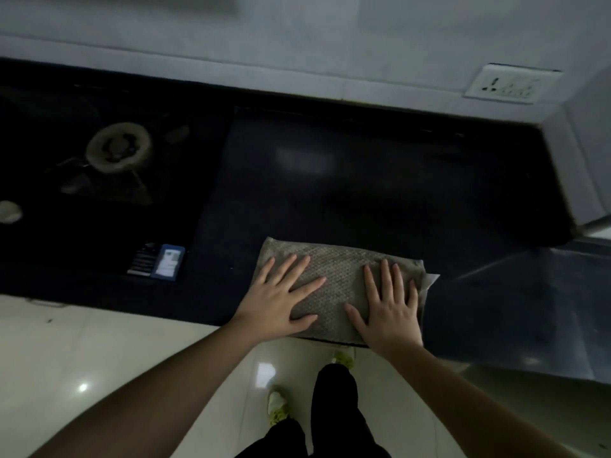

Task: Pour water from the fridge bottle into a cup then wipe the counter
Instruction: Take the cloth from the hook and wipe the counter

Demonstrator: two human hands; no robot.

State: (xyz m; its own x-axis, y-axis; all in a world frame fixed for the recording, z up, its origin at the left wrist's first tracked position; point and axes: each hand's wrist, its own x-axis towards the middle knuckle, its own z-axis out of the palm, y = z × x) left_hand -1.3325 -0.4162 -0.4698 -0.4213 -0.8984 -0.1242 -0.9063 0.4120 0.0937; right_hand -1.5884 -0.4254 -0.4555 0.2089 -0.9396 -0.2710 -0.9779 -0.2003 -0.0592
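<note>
A folded grey textured cloth lies flat on the dark counter at its front edge. My left hand presses flat on the cloth's left part, fingers spread. My right hand lies flat on its right part, fingers spread too. Neither hand grips the cloth; both palms rest on top of it. No bottle or cup shows in the head view.
A gas stove with a burner sits on the counter to the left, with a label at its front. A steel sink surface lies to the right. A wall socket is on the tiled wall behind.
</note>
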